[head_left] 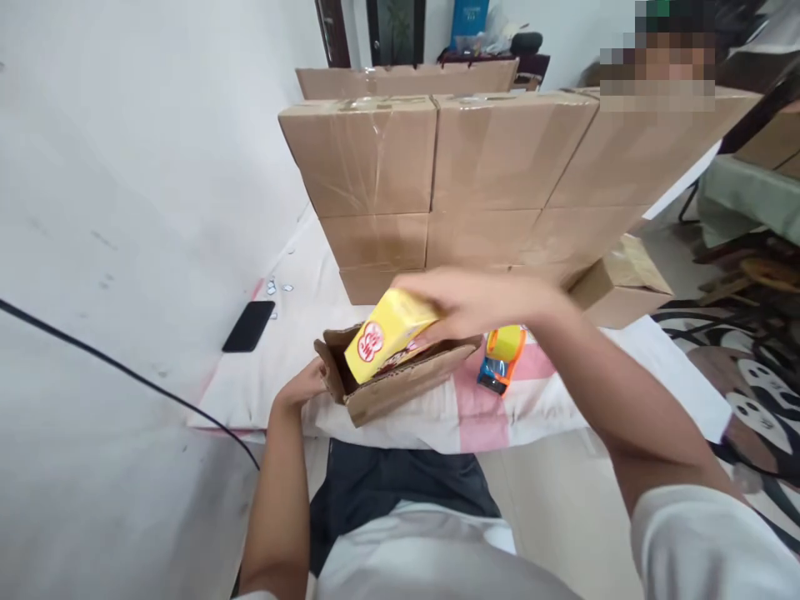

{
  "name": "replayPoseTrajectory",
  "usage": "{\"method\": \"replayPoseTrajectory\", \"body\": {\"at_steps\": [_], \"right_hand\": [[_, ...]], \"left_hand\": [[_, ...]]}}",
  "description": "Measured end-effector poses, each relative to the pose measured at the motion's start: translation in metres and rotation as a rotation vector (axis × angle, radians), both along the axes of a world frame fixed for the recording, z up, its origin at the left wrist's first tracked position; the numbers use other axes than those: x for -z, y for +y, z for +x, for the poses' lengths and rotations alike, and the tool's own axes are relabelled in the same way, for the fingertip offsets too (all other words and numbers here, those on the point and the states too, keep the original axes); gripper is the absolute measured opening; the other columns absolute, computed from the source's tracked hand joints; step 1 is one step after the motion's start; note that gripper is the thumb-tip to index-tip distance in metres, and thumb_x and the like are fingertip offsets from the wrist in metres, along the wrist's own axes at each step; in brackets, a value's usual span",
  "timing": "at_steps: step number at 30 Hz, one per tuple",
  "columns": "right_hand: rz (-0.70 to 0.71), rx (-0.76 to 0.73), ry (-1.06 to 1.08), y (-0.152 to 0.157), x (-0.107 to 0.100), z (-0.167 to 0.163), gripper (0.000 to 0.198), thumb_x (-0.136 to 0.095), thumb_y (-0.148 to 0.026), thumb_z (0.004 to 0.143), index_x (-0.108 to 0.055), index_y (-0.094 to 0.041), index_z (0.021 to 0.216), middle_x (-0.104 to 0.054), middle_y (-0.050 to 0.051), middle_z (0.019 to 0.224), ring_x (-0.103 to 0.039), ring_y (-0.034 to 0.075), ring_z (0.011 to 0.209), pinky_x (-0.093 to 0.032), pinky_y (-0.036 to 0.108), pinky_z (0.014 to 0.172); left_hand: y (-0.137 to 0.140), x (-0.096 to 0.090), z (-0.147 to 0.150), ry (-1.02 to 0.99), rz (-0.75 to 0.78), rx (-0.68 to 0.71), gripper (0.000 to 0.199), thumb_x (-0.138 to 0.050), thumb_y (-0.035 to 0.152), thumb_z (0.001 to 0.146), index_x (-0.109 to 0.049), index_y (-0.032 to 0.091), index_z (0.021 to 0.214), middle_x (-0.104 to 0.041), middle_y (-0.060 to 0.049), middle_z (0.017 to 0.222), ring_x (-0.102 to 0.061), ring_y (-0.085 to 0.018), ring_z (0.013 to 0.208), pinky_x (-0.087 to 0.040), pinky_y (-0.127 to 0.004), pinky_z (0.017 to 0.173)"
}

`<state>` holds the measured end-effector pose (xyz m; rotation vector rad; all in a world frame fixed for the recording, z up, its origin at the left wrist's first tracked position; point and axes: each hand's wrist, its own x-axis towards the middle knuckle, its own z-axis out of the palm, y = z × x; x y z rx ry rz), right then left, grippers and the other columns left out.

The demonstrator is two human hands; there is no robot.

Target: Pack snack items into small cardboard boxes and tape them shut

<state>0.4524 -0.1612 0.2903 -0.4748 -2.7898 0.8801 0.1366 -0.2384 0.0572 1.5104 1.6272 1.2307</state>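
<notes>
Right hand [481, 302] grasps a yellow packet [384, 333] by its upper end, fingers wrapped over the top. The packet is tilted, its lower end with a red-and-white round mark dipping into the open top of a small carton [400, 387]. Motion blur on the hand; exact finger placement hard to read.

Left hand [306, 385] is at the carton's left side, touching the raised left flap. Whether it grips the flap or only steadies it cannot be told; the fingers are hidden behind the cardboard.

The carton sits open on a white and pink cloth [500, 408] spread in front of the person, flaps up, something printed showing inside beneath the packet.

Just right of the carton, an orange and blue tape dispenser [502, 358] lies on the cloth, below the right wrist, apart from it.

Behind: a wall of sealed brown boxes [437, 167], stacked in rows, taped on top. One smaller box [622, 287] lies tilted at the stack's right foot.

A black phone [248, 326] lies flat on the cloth's left edge, well apart from the carton. A black cable [125, 371] runs across the white surface at left.

Another person is partly visible behind the stack, upper right.
</notes>
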Motion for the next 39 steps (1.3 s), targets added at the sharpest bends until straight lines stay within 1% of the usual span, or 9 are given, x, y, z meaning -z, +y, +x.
{"method": "replayPoseTrajectory", "body": {"at_steps": [4,10,13,16,23,27,31,34,39], "right_hand": [[0.128,0.175,-0.037,-0.012,0.058,-0.020,0.072,-0.078,-0.059,0.082,-0.064,-0.021,0.142,-0.073,0.013,0.119,-0.068,0.036,0.111,-0.057,0.055,0.096],[0.083,0.850,0.563,-0.039,0.114,0.058,0.057,-0.037,-0.062,0.104,-0.056,-0.031,0.148,-0.062,0.008,0.147,-0.045,0.030,0.148,-0.031,0.058,0.126],[-0.196,0.732,0.550,-0.055,0.162,0.054,0.065,-0.027,-0.067,0.104,-0.065,-0.026,0.138,-0.063,0.011,0.144,-0.044,0.029,0.150,-0.031,0.054,0.127],[-0.168,0.767,0.535,-0.072,0.196,0.034,0.058,-0.046,-0.062,0.101,-0.062,-0.022,0.140,-0.052,0.016,0.153,-0.039,0.032,0.152,-0.031,0.053,0.127],[-0.099,0.831,0.614,-0.039,0.170,0.027,0.067,-0.045,-0.051,0.103,-0.026,-0.030,0.163,-0.046,0.012,0.160,-0.041,0.029,0.148,-0.034,0.055,0.122],[0.001,0.648,0.457,-0.044,0.165,0.028,0.049,-0.049,-0.041,0.101,-0.051,-0.026,0.148,-0.073,0.007,0.102,-0.061,0.028,0.125,-0.021,0.062,0.125],[0.204,1.154,0.705,-0.070,0.190,0.066,0.031,-0.059,-0.038,0.095,-0.061,-0.024,0.122,-0.069,0.010,0.117,-0.059,0.029,0.125,-0.033,0.058,0.120],[-0.063,1.640,0.749,-0.065,0.217,0.105,0.044,-0.071,-0.047,0.082,-0.056,-0.020,0.114,-0.066,0.014,0.116,-0.064,0.030,0.112,-0.051,0.052,0.103],[-0.443,1.382,0.630,-0.035,0.246,0.118,0.039,-0.081,-0.041,0.067,-0.065,-0.016,0.094,-0.074,0.009,0.089,-0.070,0.025,0.083,-0.058,0.037,0.076]], "left_hand": [[0.000,0.004,-0.005,-0.039,-0.088,0.162,0.090,-0.081,0.082,0.054,-0.076,0.017,0.115,-0.077,-0.019,0.111,-0.071,-0.040,0.110,-0.063,-0.050,0.088],[-0.049,0.004,0.016,-0.023,0.121,0.142,0.113,-0.076,0.075,0.072,-0.031,0.026,0.163,-0.031,-0.019,0.170,-0.034,-0.039,0.156,-0.041,-0.054,0.121],[-0.051,0.001,0.049,-0.001,0.199,0.099,0.096,-0.064,0.074,0.084,-0.037,0.024,0.161,-0.026,-0.018,0.172,-0.027,-0.037,0.159,-0.031,-0.054,0.127],[-0.035,-0.005,0.071,-0.091,0.186,-0.046,0.072,-0.054,0.062,0.097,-0.045,0.023,0.156,-0.041,-0.017,0.164,-0.043,-0.033,0.151,-0.034,-0.051,0.127],[-0.006,-0.019,0.062,-0.004,0.201,-0.101,0.088,-0.066,0.037,0.090,-0.021,0.034,0.166,-0.016,-0.007,0.176,-0.025,-0.031,0.161,-0.033,-0.050,0.127],[-0.009,-0.038,0.063,0.446,0.256,0.087,0.055,-0.052,0.027,0.095,-0.055,0.036,0.149,-0.053,-0.005,0.158,-0.042,-0.030,0.152,-0.019,-0.060,0.130],[-0.021,-0.044,0.079,0.665,0.228,0.235,0.056,-0.063,0.043,0.092,-0.056,0.041,0.148,-0.065,-0.005,0.147,-0.055,-0.037,0.142,-0.021,-0.064,0.128],[-0.019,-0.037,0.091,0.744,0.257,0.213,0.076,-0.080,0.051,0.077,-0.057,0.036,0.149,-0.055,-0.010,0.155,-0.047,-0.046,0.146,-0.022,-0.068,0.125],[0.007,-0.037,0.104,0.839,0.212,0.136,0.071,-0.078,0.051,0.078,-0.063,0.025,0.143,-0.061,-0.018,0.148,-0.052,-0.049,0.140,-0.027,-0.072,0.120]]}}
